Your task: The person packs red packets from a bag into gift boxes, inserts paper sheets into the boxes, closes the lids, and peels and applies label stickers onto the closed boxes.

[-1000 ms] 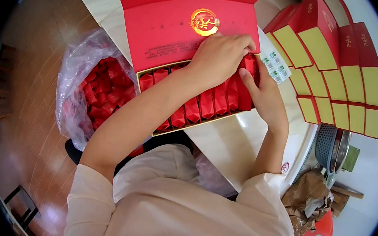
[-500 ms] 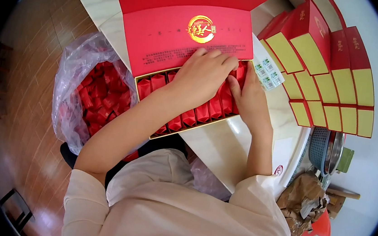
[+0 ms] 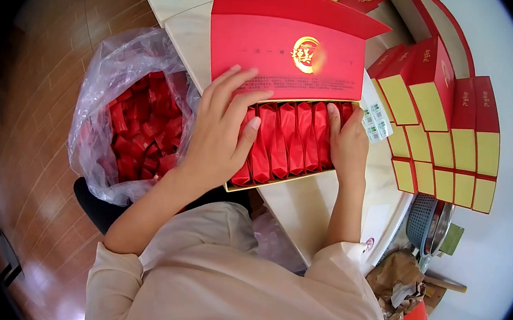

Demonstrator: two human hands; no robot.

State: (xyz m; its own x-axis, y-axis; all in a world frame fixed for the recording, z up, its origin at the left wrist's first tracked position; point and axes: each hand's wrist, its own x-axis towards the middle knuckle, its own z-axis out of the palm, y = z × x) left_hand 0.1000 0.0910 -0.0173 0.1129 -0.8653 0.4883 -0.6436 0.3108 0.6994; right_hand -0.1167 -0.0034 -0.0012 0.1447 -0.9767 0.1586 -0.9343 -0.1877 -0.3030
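Note:
A red box (image 3: 286, 58) with a gold emblem inside its raised lid lies on the pale table. Several red foil packets (image 3: 282, 139) stand side by side in it, filling the part that shows. My left hand (image 3: 226, 126) rests over the box's left end, fingers spread, the thumb near the packets. At the right end is my right hand (image 3: 349, 141), its thumb on the inner side and its fingers round the outer edge, so it grips the box.
A clear plastic bag (image 3: 98, 108) of red packets stands left of the table (image 3: 295, 210). Stacked red and yellow boxes (image 3: 435, 103) are at the right, beside a sticker sheet (image 3: 376, 123). A blue basket (image 3: 421, 216) and crumpled brown paper (image 3: 396, 278) lie lower right.
My left hand has moved from the box's right part to its left end, and its fingers have spread. My right hand stays at the right end. The whole view has shifted.

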